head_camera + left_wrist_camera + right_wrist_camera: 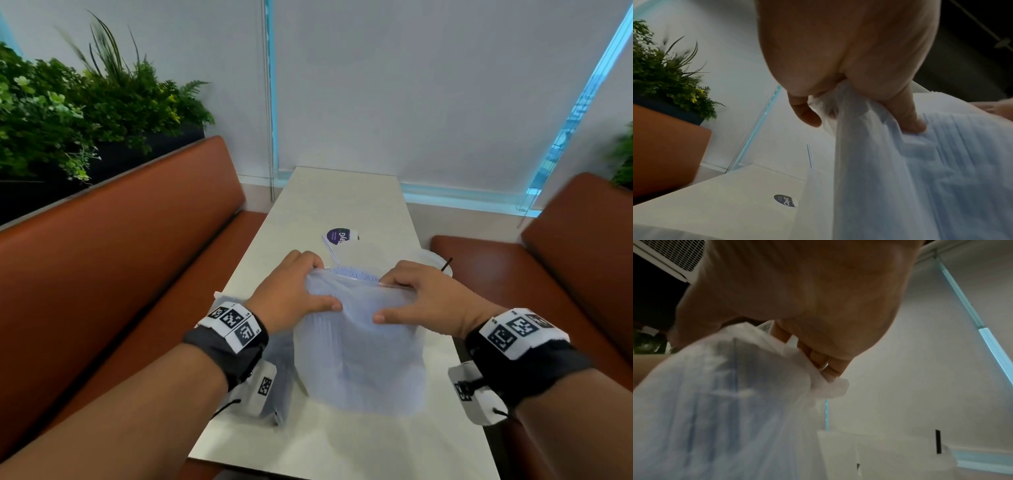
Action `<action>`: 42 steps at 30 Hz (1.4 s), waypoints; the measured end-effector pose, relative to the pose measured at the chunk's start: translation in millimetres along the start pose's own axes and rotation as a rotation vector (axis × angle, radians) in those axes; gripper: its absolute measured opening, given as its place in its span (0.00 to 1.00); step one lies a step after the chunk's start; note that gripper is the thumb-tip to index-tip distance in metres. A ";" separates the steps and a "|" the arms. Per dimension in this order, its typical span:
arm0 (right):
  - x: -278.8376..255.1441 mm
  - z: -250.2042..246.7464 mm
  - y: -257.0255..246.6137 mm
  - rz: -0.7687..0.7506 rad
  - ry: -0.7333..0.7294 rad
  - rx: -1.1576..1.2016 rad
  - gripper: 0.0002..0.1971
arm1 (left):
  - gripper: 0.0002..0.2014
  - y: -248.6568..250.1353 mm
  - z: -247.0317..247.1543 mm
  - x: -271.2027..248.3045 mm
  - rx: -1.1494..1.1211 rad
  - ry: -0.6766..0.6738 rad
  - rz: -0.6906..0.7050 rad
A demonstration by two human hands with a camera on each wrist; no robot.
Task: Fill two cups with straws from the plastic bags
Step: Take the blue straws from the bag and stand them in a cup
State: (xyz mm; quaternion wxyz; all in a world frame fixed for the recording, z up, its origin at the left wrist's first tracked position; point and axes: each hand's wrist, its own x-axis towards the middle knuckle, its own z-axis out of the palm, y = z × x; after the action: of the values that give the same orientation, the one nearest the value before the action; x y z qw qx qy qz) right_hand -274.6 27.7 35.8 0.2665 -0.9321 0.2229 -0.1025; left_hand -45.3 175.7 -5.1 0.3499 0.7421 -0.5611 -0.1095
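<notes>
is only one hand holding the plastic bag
No, the left hand and the right hand both grip the top of the plastic bag.

Cups (433, 263) mostly hidden behind the plastic bag (363, 342); its straws (356, 274) a pale blur.

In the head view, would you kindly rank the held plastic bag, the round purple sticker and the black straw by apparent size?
Largest to smallest:
1. plastic bag, nearest the camera, which inflates it
2. purple sticker
3. black straw, only partly visible
</notes>
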 end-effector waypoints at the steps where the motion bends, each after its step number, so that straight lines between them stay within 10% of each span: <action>1: 0.3 -2.7 2.3 0.002 -0.032 -0.023 0.18 | 0.29 0.5 0.6 3.1 0.014 0.003 -0.003; 10: 9.5 -1.2 17.2 0.084 0.178 -0.254 0.09 | 0.21 -3.5 -34.6 7.2 -0.193 -0.348 -0.013; 20: -1.8 8.3 25.2 -0.032 0.031 -0.202 0.27 | 0.12 -4.9 -21.5 6.8 0.139 -0.008 0.068; 32: 0.0 34.1 17.9 0.028 0.291 -0.416 0.08 | 0.08 1.3 -9.3 4.7 0.274 0.039 0.197; 42: -14.3 54.9 9.5 -0.216 0.447 -0.400 0.25 | 0.04 1.6 16.0 -9.6 0.290 0.214 0.200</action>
State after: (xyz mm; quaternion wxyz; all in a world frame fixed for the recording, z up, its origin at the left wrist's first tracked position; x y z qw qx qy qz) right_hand -273.6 52.0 -16.4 0.0102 -0.9387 0.1915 -0.2866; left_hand -58.8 177.9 -18.0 0.3061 0.7328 -0.6014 0.0871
